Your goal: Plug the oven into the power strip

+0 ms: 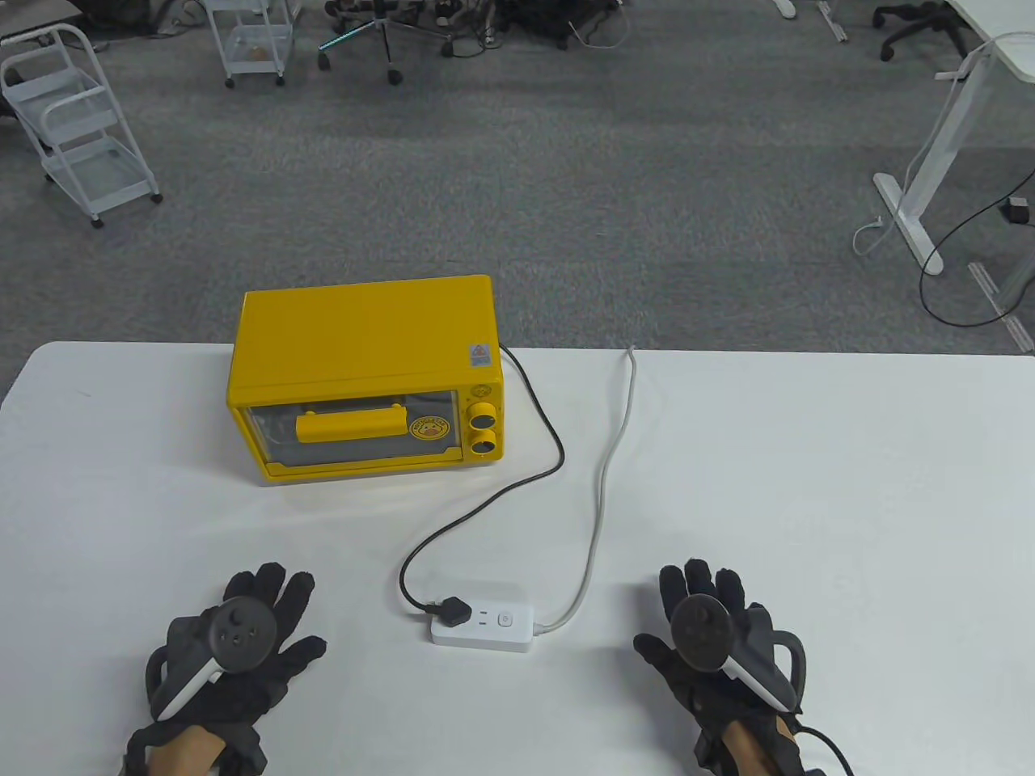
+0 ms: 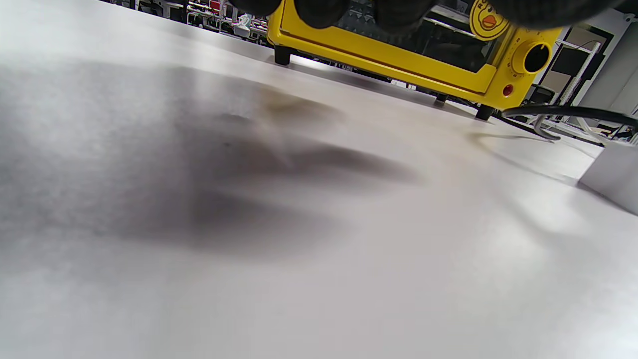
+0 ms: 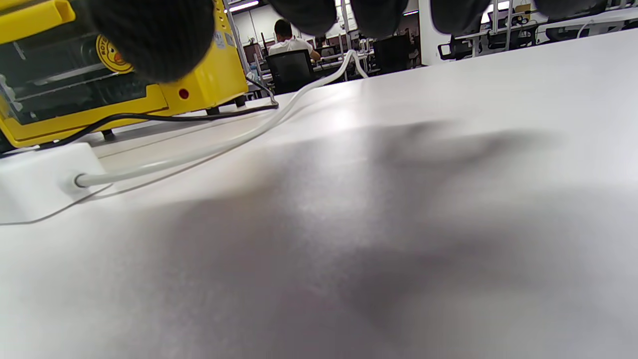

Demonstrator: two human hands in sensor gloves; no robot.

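Note:
A yellow toaster oven [image 1: 368,376] stands at the table's back left. Its black cord [image 1: 517,485] curves forward to a black plug [image 1: 453,610], which sits on the left end of the white power strip [image 1: 493,626]. My left hand [image 1: 263,606] lies flat and spread on the table, left of the strip, holding nothing. My right hand [image 1: 703,594] lies flat to the strip's right, also empty. The left wrist view shows the oven [image 2: 398,55], the cord [image 2: 573,112] and the strip's corner [image 2: 615,174]. The right wrist view shows the oven [image 3: 209,75] and the strip [image 3: 35,179].
The strip's white cable [image 1: 602,485] runs back over the white table [image 1: 808,485] and off its far edge; it also shows in the right wrist view [image 3: 224,144]. Carts, chairs and a desk stand on the grey floor beyond.

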